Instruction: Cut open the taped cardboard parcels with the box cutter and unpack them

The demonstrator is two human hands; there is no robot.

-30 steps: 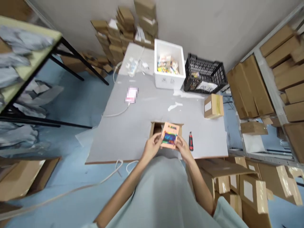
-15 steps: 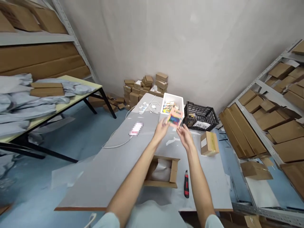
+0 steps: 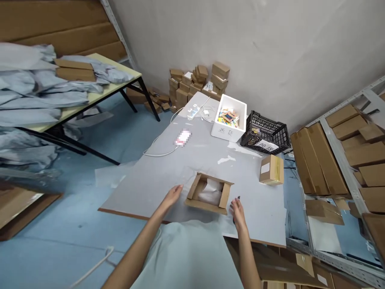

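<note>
In front of me on the grey table is an open cardboard box (image 3: 191, 201) with whitish wrapping (image 3: 211, 190) inside. Just left of it, my left hand (image 3: 173, 195) is open, fingers extended and holding nothing. On the box's right side, my right hand (image 3: 238, 212) is closed over a utility knife (image 3: 239, 197); only the tip and a bit of the dark handle show past the fingers. A white bin (image 3: 226, 133) at the far side of the table holds many small colourful packets, among them a pinkish-orange one (image 3: 229, 116).
A black crate (image 3: 264, 132) stands right of the bin, and a taped carton (image 3: 271, 170) sits nearer. A phone (image 3: 183, 137) lies on the table, its cable trailing left. Stacked boxes (image 3: 182, 96) line the wall. Shelves (image 3: 345, 168) rise at right; another table (image 3: 99, 60) bears grey bags.
Both hands have let go of the colourful packet and come back toward me, to either side of the box. The right one now covers the utility knife. My view has tilted down.
</note>
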